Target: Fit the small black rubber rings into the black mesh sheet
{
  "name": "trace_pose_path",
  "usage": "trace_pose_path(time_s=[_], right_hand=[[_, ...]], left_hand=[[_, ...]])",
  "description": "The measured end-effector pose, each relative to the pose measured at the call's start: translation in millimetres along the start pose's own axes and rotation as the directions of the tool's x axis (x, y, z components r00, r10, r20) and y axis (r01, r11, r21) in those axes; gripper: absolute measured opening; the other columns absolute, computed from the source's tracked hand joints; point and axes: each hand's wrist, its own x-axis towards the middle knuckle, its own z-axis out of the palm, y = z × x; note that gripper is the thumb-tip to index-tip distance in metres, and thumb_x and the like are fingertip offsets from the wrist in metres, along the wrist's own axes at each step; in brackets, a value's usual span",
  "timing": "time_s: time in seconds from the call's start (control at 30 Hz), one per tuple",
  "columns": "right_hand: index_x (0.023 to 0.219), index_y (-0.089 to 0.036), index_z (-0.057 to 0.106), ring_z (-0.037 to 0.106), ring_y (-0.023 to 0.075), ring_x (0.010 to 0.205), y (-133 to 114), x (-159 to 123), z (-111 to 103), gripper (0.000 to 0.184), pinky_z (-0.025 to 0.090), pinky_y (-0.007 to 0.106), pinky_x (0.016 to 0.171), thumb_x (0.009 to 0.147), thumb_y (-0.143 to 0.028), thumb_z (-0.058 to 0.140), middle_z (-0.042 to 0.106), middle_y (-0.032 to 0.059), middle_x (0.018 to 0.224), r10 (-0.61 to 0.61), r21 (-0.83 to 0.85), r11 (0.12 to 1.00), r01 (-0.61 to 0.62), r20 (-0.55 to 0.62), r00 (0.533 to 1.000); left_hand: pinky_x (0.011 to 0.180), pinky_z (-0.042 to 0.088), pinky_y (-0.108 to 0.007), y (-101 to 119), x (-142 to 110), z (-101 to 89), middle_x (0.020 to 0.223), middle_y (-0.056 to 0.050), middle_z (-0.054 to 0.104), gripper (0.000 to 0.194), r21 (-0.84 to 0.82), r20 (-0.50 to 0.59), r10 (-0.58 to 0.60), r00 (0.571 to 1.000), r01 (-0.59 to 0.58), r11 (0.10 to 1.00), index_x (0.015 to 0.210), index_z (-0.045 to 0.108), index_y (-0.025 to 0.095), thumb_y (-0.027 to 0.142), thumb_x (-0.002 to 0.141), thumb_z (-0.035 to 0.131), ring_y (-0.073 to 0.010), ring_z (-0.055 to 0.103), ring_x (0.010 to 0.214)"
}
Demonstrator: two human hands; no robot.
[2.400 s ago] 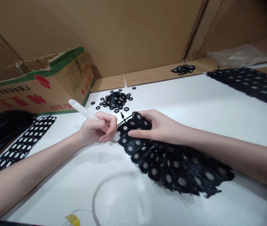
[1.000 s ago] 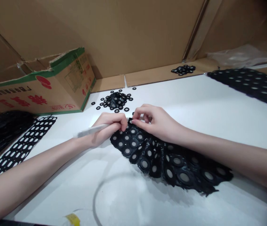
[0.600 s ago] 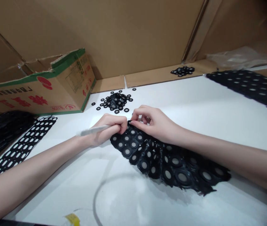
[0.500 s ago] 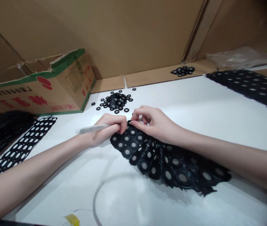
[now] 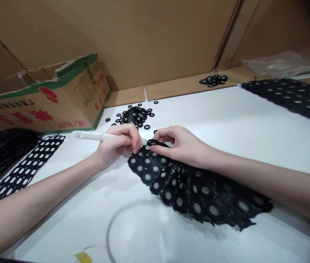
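My left hand [image 5: 120,142] is closed round a white pen-like tool [image 5: 89,135]. The tool's tip points right, at the upper corner of a black rubber-like sheet [image 5: 168,193] with rows of rings and pale round centres. That corner is pinched between the thumb and fingers of my right hand [image 5: 177,144]. The sheet lies bunched in folds on the white table, partly under my right forearm. Just beyond my left hand lies a heap of loose black rings [image 5: 135,115], several of them scattered around it.
A cardboard box [image 5: 75,98] stands at the back left, beside a perforated black strip [image 5: 26,170] and a dark pile [image 5: 2,153]. More rings [image 5: 213,80] lie at the back. Another black sheet [image 5: 289,96] and clear plastic [image 5: 281,64] are at the right.
The white tool has swung up, and its tip now shows at the sheet's corner. My left hand has shifted slightly left and up. My right hand keeps its pinch on the sheet.
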Motion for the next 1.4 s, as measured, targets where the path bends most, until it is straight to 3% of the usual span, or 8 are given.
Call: trace_pose_path(time_s=[0.23, 0.47, 0.57, 0.7, 0.87, 1.03, 1.2, 1.4], right_hand=[[0.064, -0.018, 0.051, 0.037, 0.011, 0.059, -1, 1, -1, 0.019, 0.029, 0.027, 0.056, 0.078, -0.029, 0.058, 0.042, -0.0037, 0.059, 0.005, -0.009, 1.0, -0.005, 0.008, 1.0], [0.065, -0.019, 0.05, 0.038, 0.0119, 0.061, 1, -2, 0, 0.023, 0.03, 0.028, 0.058, 0.079, -0.034, 0.059, 0.043, -0.0033, 0.062, -0.037, -0.017, 0.999, 0.037, -0.017, 0.999], [0.07, -0.019, 0.053, 0.04, 0.0125, 0.063, 0, -2, 0, 0.018, 0.032, 0.028, 0.06, 0.079, -0.032, 0.059, 0.049, -0.0019, 0.067, -0.047, -0.026, 0.999, 0.047, -0.026, 0.999], [0.071, -0.018, 0.052, 0.043, 0.0128, 0.065, -2, 0, 0, 0.013, 0.033, 0.028, 0.061, 0.078, -0.027, 0.059, 0.053, -0.0004, 0.072, -0.055, -0.015, 0.998, 0.054, -0.025, 0.998], [0.068, -0.019, 0.049, 0.043, 0.0131, 0.064, -4, 0, 0, 0.015, 0.032, 0.028, 0.059, 0.078, -0.025, 0.058, 0.049, -0.0014, 0.067, -0.088, -0.02, 0.996, 0.088, -0.01, 0.996], [0.065, -0.019, 0.047, 0.041, 0.0129, 0.062, -5, -1, 0, 0.017, 0.03, 0.028, 0.058, 0.078, -0.025, 0.057, 0.047, -0.0021, 0.064, -0.084, -0.035, 0.996, 0.083, -0.007, 0.996], [0.065, -0.019, 0.049, 0.041, 0.0124, 0.06, -3, -3, 1, 0.02, 0.03, 0.028, 0.056, 0.077, -0.033, 0.059, 0.046, -0.0028, 0.061, -0.05, -0.032, 0.998, 0.05, -0.009, 0.999], [0.075, -0.018, 0.06, 0.052, 0.0156, 0.069, -6, -2, -1, 0.029, 0.036, 0.027, 0.062, 0.067, -0.043, 0.072, 0.061, 0.0006, 0.073, 0.0, 0.023, 1.0, 0.0, 0.011, 1.0]], left_hand=[[0.044, 0.026, -0.025, 4, 0, -2.8, 0.049, -0.002, 0.057, 0.01, -0.029, -0.098, -0.029, 0.995, 0.027, 0.999, 0.055, 0.054, 0.014, 0.012, 0.064, 0.051, -0.0117, 0.046, 0.047], [0.048, 0.029, -0.026, -1, -3, -4.1, 0.054, -0.002, 0.058, 0.011, 0.049, 0.009, 0.003, 1.0, -0.004, 0.999, 0.057, 0.057, 0.014, 0.011, 0.066, 0.051, -0.0128, 0.047, 0.051], [0.052, 0.032, -0.027, 0, -6, -4.2, 0.057, -0.003, 0.057, 0.014, 0.181, 0.038, 0.01, 0.999, -0.017, 0.983, 0.058, 0.056, 0.015, 0.012, 0.07, 0.048, -0.0136, 0.048, 0.055], [0.053, 0.03, -0.026, 7, -7, -3.6, 0.057, -0.002, 0.053, 0.018, 0.47, 0.172, 0.015, 0.985, -0.096, 0.877, 0.057, 0.052, 0.016, 0.014, 0.073, 0.042, -0.012, 0.042, 0.052], [0.053, 0.03, -0.026, 14, -5, -2.3, 0.054, 0.0, 0.047, 0.019, 0.571, 0.294, -0.003, 0.956, -0.173, 0.803, 0.057, 0.048, 0.016, 0.014, 0.073, 0.038, -0.0114, 0.039, 0.051], [0.05, 0.027, -0.026, 13, -3, -3.1, 0.049, 0.001, 0.041, 0.018, 0.509, 0.293, -0.073, 0.953, -0.09, 0.856, 0.055, 0.048, 0.016, 0.014, 0.072, 0.04, -0.0103, 0.036, 0.048], [0.047, 0.026, -0.026, 4, -5, -5.1, 0.053, -0.002, 0.051, 0.016, 0.245, 0.113, -0.101, 0.988, 0.071, 0.967, 0.055, 0.052, 0.014, 0.014, 0.071, 0.047, -0.0117, 0.04, 0.05], [0.054, 0.033, -0.026, 6, -8, 4.3, 0.059, -0.002, 0.058, 0.014, 0.127, 0.022, 0.009, 1.0, -0.012, 0.992, 0.061, 0.057, 0.014, 0.009, 0.071, 0.049, -0.0131, 0.049, 0.058]])
